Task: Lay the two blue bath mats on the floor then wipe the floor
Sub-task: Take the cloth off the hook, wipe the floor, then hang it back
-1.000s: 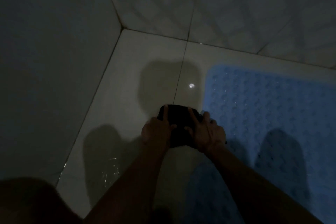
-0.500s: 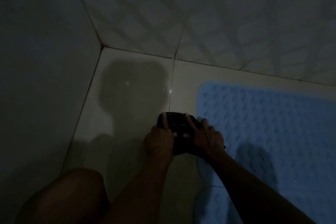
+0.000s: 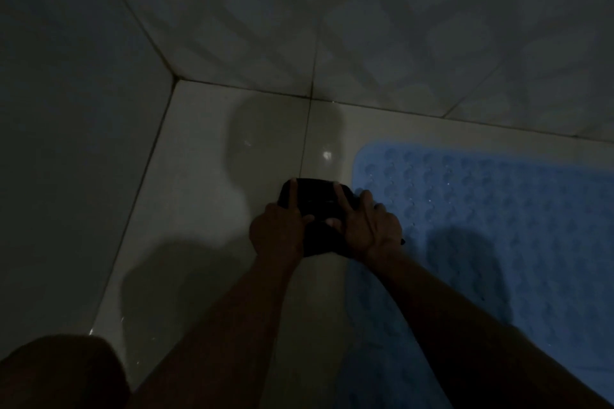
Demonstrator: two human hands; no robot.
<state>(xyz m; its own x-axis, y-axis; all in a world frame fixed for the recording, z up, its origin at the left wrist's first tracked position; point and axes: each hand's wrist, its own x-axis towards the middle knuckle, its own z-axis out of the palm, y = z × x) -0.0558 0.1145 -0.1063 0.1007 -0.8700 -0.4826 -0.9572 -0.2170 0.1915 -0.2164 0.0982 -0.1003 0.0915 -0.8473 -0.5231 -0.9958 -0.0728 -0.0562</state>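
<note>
A dark cloth lies on the pale tiled floor, pressed down by both hands. My left hand covers its left side with the index finger stretched forward. On the cloth's right side rests my right hand, fingers spread, touching the left edge of a blue bath mat. That mat lies flat on the floor at the right, covered in round bumps. A second blue mat shows dimly between my forearms, nearer to me. The room is very dark.
Tiled walls meet in a corner just beyond the cloth, one wall along the left, one across the back. My knee is at the lower left. Wet glints show on the floor ahead of the cloth.
The cloth and both hands stay together on the floor strip left of the mat, sliding slightly back and forth. The view shifted, and my knee came into view at the lower left.
</note>
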